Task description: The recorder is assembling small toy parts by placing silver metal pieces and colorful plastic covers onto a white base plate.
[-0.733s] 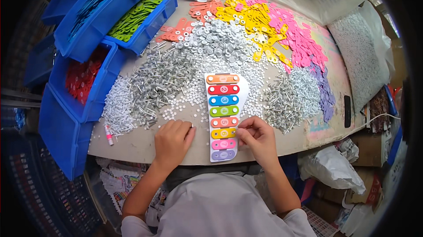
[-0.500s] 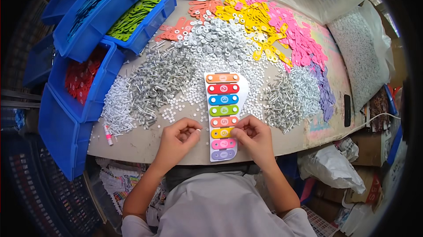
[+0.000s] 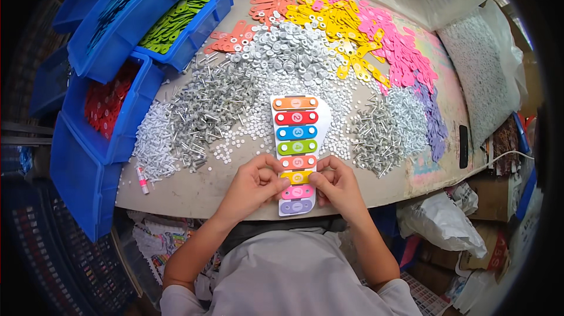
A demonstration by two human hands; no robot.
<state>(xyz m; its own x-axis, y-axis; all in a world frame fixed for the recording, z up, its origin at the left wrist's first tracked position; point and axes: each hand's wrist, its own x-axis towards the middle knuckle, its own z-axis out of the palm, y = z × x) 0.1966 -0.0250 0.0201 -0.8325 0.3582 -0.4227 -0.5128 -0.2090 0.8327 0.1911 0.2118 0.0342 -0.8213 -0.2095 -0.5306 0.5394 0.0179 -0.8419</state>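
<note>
A toy xylophone [image 3: 324, 117] with a white base and several coloured bars lies on the table in front of me, its long side running away from me. Round white caps sit on the bar ends from the far orange bar [image 3: 296, 103] down to the coral one. The pink bar [image 3: 298, 192] and purple bar [image 3: 295, 207] show bare holes. My left hand [image 3: 257, 185] is closed at the left end of the yellow bar [image 3: 298, 178], its pinched fingertips hiding the small white cap. My right hand [image 3: 337, 183] grips the xylophone's right edge, thumb on the yellow bar's right end.
Behind the xylophone lie heaps of white caps [image 3: 288, 51], grey pins [image 3: 211, 101] and white pegs [image 3: 155, 140]. Loose yellow bars [image 3: 329, 19], pink bars [image 3: 399, 51] and purple bars [image 3: 433, 128] spread beyond. Blue bins [image 3: 138, 110] stand left; a full clear bag [image 3: 482, 69] stands right.
My left hand has moved right, carrying a small white cap from beside the xylophone onto the yellow bar's left end. The right hand stays at the right edge.
</note>
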